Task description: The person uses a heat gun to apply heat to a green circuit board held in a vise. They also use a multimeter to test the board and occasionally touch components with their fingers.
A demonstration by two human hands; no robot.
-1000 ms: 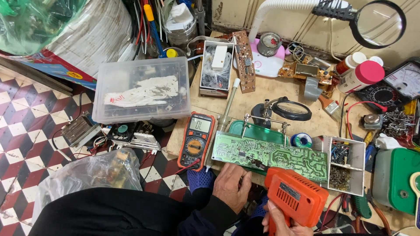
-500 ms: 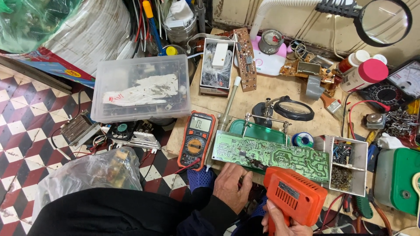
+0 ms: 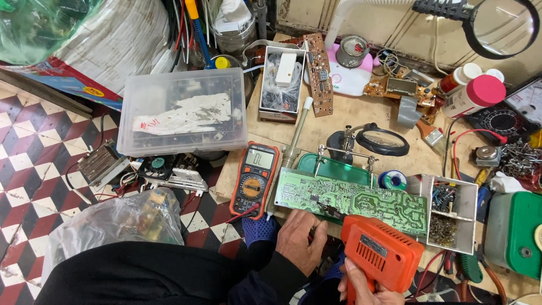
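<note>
A black long sleeve [image 3: 169, 277] was worn on the left arm; both hands were left bare, ungloved.

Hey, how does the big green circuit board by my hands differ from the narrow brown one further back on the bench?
The green circuit board is wide and lies crosswise near the left hand and the orange soldering gun. The brown circuit board is narrow, lies lengthwise beside a small open box, and no hand touches it. Both lie flat on the bench.
</note>
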